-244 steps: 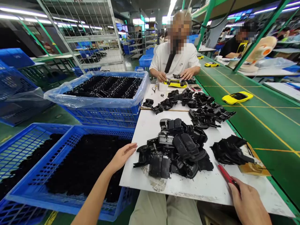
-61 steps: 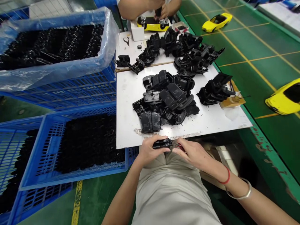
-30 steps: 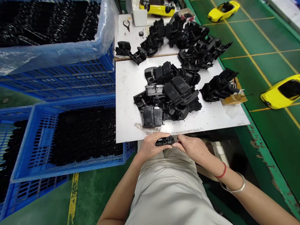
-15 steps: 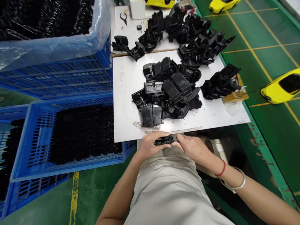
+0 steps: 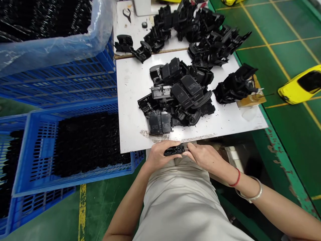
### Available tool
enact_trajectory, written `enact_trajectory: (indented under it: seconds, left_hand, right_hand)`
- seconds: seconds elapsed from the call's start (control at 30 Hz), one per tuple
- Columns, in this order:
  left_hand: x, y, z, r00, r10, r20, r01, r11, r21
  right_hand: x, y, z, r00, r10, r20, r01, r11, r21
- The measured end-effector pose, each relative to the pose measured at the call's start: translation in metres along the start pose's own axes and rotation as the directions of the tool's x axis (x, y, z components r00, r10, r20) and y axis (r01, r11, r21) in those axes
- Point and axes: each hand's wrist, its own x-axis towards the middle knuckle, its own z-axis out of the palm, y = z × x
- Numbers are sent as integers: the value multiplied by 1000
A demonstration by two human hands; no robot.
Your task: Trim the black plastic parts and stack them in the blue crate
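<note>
Pinched between thumb and fingers of the left hand [image 5: 160,154], a black plastic part [image 5: 172,150] is held over the lap, beside the white table's [image 5: 135,77] near edge. At its right end, a thin metal piece [image 5: 186,149], mostly hidden, is gripped by the right hand [image 5: 204,158]. Similar parts [image 5: 187,92] are heaped on the table.

No lettering, brand, number or sign can be read. Faint marks on the black parts [image 5: 187,89] piled on the white tabletop [image 5: 131,100], and the worn patch [image 5: 144,134] near its edge, are illegible.
</note>
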Motion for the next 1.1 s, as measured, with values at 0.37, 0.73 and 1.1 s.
enact_trajectory:
  seconds: [0.37,0.73,1.1]
  left_hand:
    - [-1,-2,1,1000,10,8,-10,1000,3]
    - [1,-1,1,999,42,6,-42,999,-9]
    - [-1,-2,1,998,67,0,-67,997,25]
  right_hand:
    - [-1,4,3,997,-61,-42,60,998,-34]
    - [1,7,3,990,-116,-75,115,993,-23]
    - [2,7,1,997,-74,-10,75,997,25]
